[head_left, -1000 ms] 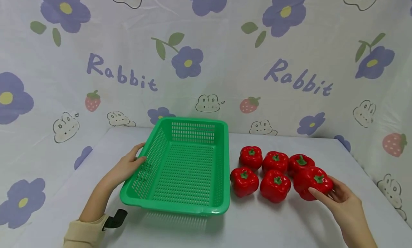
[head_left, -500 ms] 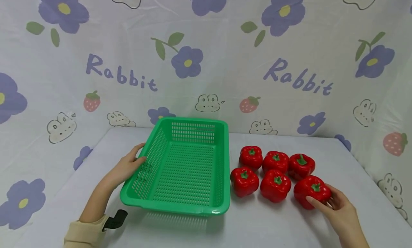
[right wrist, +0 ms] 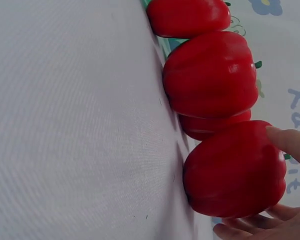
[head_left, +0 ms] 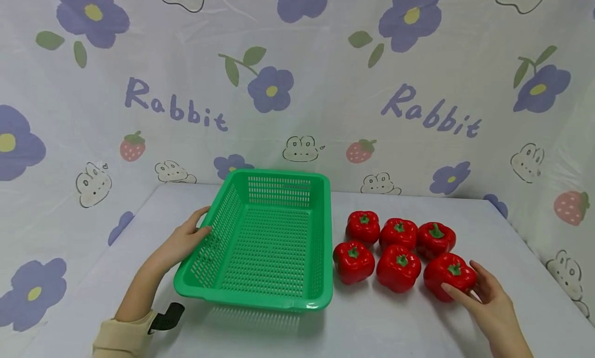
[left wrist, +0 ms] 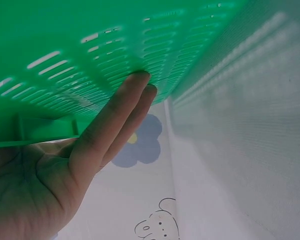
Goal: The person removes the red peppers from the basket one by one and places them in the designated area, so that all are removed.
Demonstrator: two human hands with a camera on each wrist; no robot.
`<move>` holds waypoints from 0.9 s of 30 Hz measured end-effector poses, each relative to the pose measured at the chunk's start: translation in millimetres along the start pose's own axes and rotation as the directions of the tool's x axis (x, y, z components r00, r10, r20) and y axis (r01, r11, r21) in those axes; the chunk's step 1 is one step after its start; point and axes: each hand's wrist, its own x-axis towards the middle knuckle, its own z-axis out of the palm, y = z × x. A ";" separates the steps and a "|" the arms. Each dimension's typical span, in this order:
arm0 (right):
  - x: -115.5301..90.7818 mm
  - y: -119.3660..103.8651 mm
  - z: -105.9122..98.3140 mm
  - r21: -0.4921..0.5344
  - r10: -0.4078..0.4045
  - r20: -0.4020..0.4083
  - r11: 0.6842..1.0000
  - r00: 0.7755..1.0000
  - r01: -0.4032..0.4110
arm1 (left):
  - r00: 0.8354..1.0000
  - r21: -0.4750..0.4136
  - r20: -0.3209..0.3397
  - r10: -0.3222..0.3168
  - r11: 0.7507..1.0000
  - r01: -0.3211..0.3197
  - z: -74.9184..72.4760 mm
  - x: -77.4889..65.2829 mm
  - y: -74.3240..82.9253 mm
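Note:
My left hand point(head_left: 178, 244) grips the left side of a green plastic basket point(head_left: 260, 302), thumb over the rim. In the left wrist view its fingers point(left wrist: 112, 125) lie straight along the outside of the slotted wall. A red bell pepper point(head_left: 446, 278) with a green stem sits upright on the table, nearest my right hand point(head_left: 492, 301). The thumb is at the pepper's near side while the other fingers are spread off its right side. Seen from the right wrist, the pepper point(right wrist: 235, 175) rests on the cloth between thumb and fingers.
More red bell peppers stand left of it: a front one point(head_left: 398, 268), another front one point(head_left: 354, 262), and a back row of three point(head_left: 398, 235). The basket holds nothing. Behind the white table point(head_left: 381, 327) hangs a printed curtain point(head_left: 325, 89).
My right hand has brought the pepper down and toward me, set it on the table at the right end of the front row, and loosened its fingers. The left hand and basket stay put.

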 end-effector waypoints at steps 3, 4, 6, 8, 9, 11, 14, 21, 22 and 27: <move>-6.9 -5.9 -0.8 0.011 0.013 0.013 1.000 1.000 -0.013 | 1.000 0.006 0.002 -0.001 1.000 0.001 0.1 0.9 -0.2; -7.9 -6.8 -1.1 0.013 0.016 0.017 1.000 1.000 -0.016 | 1.000 0.007 0.002 -0.002 1.000 0.002 0.1 1.1 -0.4; -9.4 -6.9 -2.4 0.021 0.014 0.028 1.000 1.000 -0.014 | 1.000 0.010 0.004 -0.003 1.000 0.003 0.1 1.4 -0.8; -10.7 -6.7 -3.6 0.020 0.022 0.037 1.000 0.999 -0.023 | 1.000 0.012 0.006 0.000 1.000 0.000 0.4 1.7 -1.2; -11.0 -6.5 -4.5 0.025 0.022 0.044 0.999 0.999 -0.023 | 1.000 0.014 0.008 0.001 1.000 -0.001 0.5 1.9 -1.3; -11.6 -7.1 -5.8 0.022 0.025 0.049 0.999 0.998 -0.026 | 1.000 0.018 0.011 0.001 1.000 -0.001 0.5 2.4 -1.3; -12.2 -12.6 -8.4 -0.002 0.035 0.060 0.999 0.998 -0.035 | 1.000 0.046 0.010 -0.011 0.999 0.010 -0.1 1.7 -0.4; -8.6 -31.8 -24.4 -0.103 -0.037 0.148 0.993 0.988 0.053 | 0.998 0.098 0.016 -0.063 0.993 0.061 -8.2 -4.4 4.7; -7.7 -34.3 -26.8 -0.124 -0.056 0.148 0.989 0.987 0.075 | 0.998 0.106 0.017 -0.062 0.993 0.060 -10.6 -5.6 5.9; -1.1 -42.2 -34.3 -0.224 -0.222 0.075 0.946 0.972 0.233 | 0.999 0.172 0.002 -0.041 0.984 0.040 -26.7 -8.4 15.6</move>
